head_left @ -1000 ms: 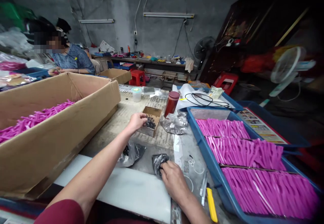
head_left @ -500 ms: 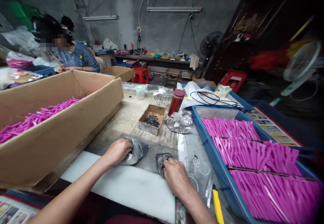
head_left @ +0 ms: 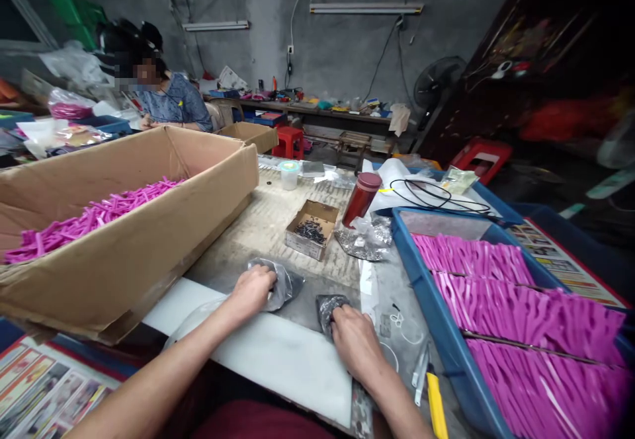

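My left hand [head_left: 252, 289] rests with curled fingers on a clear plastic bag [head_left: 284, 285] holding dark small parts, near the front of the worktable. My right hand [head_left: 353, 338] presses down on a smaller dark bag [head_left: 328, 306] just to the right of it. Both lie at the far edge of a white sheet [head_left: 278, 359]. Further back stands a small open cardboard box [head_left: 313, 229] with black small parts inside.
A large cardboard box [head_left: 124, 227] with pink pieces fills the left. A blue tray [head_left: 421, 280] of pink strips is on the right. A red bottle [head_left: 361, 199], crumpled foil bag [head_left: 364, 239] and yellow-handled cutter [head_left: 435, 407] are nearby. Another person [head_left: 169, 98] sits at back left.
My left hand drew back from the small cardboard box to the clear bag near me. My right hand stayed on the dark bag. The view shifted left.
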